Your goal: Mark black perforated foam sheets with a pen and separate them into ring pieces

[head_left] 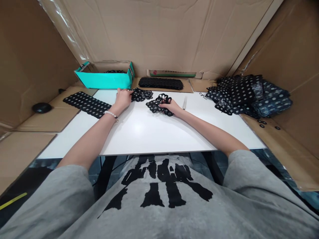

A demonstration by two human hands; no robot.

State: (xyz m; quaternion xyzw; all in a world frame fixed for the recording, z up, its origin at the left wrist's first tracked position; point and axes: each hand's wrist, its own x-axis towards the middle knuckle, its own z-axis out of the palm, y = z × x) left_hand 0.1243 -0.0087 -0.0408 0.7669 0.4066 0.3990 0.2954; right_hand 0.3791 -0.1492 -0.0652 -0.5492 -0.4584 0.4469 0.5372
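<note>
Between the thumb and fingers of my right hand (172, 107) is a bunched black perforated sheet (155, 105), its round holes showing and one part curling up. My left hand (123, 97) is closed at the left edge of another crumpled black perforated piece (142, 95) lying on the white table; its fingertips are partly hidden. Left of that wrist, a flat black strip with rows of round holes (87, 103) lies across the table edge, partly behind the forearm. A small clear-white stick-like tool (184, 103) rests just right of my right hand.
A turquoise box (104, 79) with black pieces inside stands at the back left. Behind the table lies a stack of black strips (160, 83). A heap of perforated sheets (244, 94) sits right, with several loose black rings (261, 126) nearby. Cardboard walls (154, 33) surround the white table (159, 136).
</note>
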